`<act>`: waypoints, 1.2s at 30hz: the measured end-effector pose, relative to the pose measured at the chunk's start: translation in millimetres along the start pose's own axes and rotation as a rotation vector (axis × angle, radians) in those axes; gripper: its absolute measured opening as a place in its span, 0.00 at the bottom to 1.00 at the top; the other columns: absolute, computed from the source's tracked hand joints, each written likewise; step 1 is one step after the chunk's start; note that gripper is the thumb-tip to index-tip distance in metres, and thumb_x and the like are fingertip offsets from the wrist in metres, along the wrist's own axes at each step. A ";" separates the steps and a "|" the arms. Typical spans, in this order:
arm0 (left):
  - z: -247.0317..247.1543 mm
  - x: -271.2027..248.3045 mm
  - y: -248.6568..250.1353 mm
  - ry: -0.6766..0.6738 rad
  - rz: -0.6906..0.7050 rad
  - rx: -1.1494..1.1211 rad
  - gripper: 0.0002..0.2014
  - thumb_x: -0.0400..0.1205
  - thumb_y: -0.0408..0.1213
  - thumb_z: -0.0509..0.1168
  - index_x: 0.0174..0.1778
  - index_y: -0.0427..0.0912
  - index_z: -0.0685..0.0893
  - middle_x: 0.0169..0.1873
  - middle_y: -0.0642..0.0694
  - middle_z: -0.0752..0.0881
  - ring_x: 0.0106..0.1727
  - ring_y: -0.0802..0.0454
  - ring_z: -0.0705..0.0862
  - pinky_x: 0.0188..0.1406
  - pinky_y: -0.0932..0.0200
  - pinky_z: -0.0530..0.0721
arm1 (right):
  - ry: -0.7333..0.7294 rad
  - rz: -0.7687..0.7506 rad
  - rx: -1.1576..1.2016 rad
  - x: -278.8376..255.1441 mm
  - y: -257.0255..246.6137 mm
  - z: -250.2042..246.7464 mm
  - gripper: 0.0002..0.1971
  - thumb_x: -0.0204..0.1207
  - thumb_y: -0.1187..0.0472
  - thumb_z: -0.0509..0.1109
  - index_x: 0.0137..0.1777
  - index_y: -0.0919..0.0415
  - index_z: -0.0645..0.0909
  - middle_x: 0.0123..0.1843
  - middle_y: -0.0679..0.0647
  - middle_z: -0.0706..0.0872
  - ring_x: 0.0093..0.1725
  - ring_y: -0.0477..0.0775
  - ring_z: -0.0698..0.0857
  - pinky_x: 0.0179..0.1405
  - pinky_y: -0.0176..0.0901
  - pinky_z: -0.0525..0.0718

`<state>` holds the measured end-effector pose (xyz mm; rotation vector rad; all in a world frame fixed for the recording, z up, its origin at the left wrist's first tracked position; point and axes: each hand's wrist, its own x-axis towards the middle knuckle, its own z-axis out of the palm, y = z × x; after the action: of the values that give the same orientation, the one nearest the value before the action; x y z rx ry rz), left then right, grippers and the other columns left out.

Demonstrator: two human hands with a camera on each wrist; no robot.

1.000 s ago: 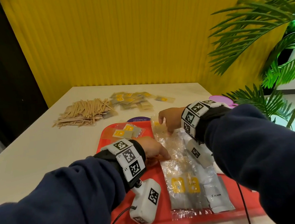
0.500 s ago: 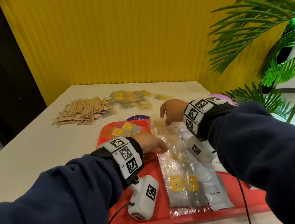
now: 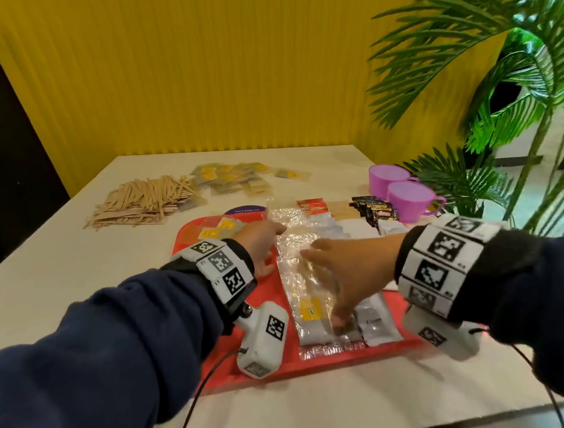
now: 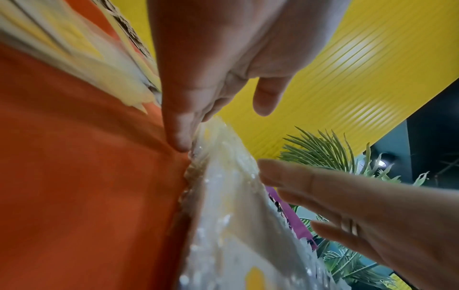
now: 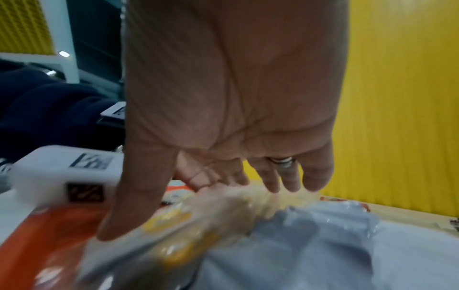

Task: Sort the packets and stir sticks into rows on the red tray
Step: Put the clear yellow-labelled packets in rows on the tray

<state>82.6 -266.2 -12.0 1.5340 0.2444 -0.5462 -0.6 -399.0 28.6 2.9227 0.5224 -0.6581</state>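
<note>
1. My head camera looks forward and down from above both forearms, taking in the red tray (image 3: 218, 370), the table (image 3: 60, 282) and the yellow wall (image 3: 195, 68) beyond.
2. My left wrist camera sits low, nearly on the tray, looking along the left hand (image 4: 211, 58).
3. My right wrist camera looks along the right hand (image 5: 236, 98), very close.
4. All three views share the row of clear packets (image 3: 308, 289).

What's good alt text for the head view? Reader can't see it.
Two hands in navy sleeves work on a row of clear yellow-labelled packets on a red tray: the right hand lies flat on the row, the left hand touches its left edge. Beyond the tray lie loose wooden stir sticks.
</note>
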 end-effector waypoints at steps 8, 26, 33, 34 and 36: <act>5.1 0.2 -1.5 -0.028 0.039 -0.029 0.27 0.82 0.42 0.60 0.78 0.39 0.64 0.76 0.36 0.66 0.76 0.40 0.66 0.72 0.43 0.68 | 0.156 0.071 -0.098 18.0 -13.4 28.0 0.51 0.59 0.50 0.82 0.76 0.60 0.54 0.71 0.58 0.63 0.71 0.61 0.67 0.64 0.53 0.76; 1.6 10.4 -3.2 0.026 0.113 -0.279 0.35 0.73 0.47 0.66 0.76 0.40 0.70 0.77 0.37 0.68 0.77 0.37 0.67 0.74 0.39 0.66 | 0.424 0.338 1.154 24.3 37.9 -11.3 0.16 0.80 0.50 0.64 0.59 0.62 0.75 0.61 0.53 0.78 0.59 0.56 0.78 0.67 0.51 0.78; 16.1 20.9 -10.6 -0.077 0.096 -0.266 0.54 0.54 0.60 0.71 0.79 0.50 0.65 0.78 0.44 0.64 0.78 0.42 0.64 0.75 0.37 0.64 | 0.299 0.287 1.630 33.7 29.3 -2.9 0.15 0.80 0.50 0.65 0.57 0.57 0.68 0.44 0.53 0.71 0.39 0.49 0.71 0.37 0.39 0.73; 15.5 29.6 -13.0 -0.075 0.099 -0.258 0.54 0.52 0.61 0.71 0.78 0.50 0.66 0.78 0.46 0.65 0.78 0.42 0.65 0.75 0.37 0.64 | 0.278 0.271 1.639 35.3 27.3 -2.2 0.16 0.79 0.49 0.65 0.59 0.56 0.67 0.44 0.52 0.71 0.40 0.48 0.71 0.37 0.39 0.73; 16.1 16.4 -10.7 -0.073 0.102 -0.230 0.52 0.54 0.61 0.70 0.78 0.50 0.67 0.78 0.45 0.65 0.78 0.42 0.66 0.74 0.38 0.65 | 0.269 0.268 1.641 35.9 25.1 -2.8 0.16 0.79 0.48 0.64 0.59 0.56 0.67 0.44 0.51 0.71 0.41 0.47 0.71 0.39 0.39 0.73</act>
<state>88.6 -284.4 -28.6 1.2937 0.1654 -0.4755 39.7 -411.0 16.2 4.3958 -0.9176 -0.9026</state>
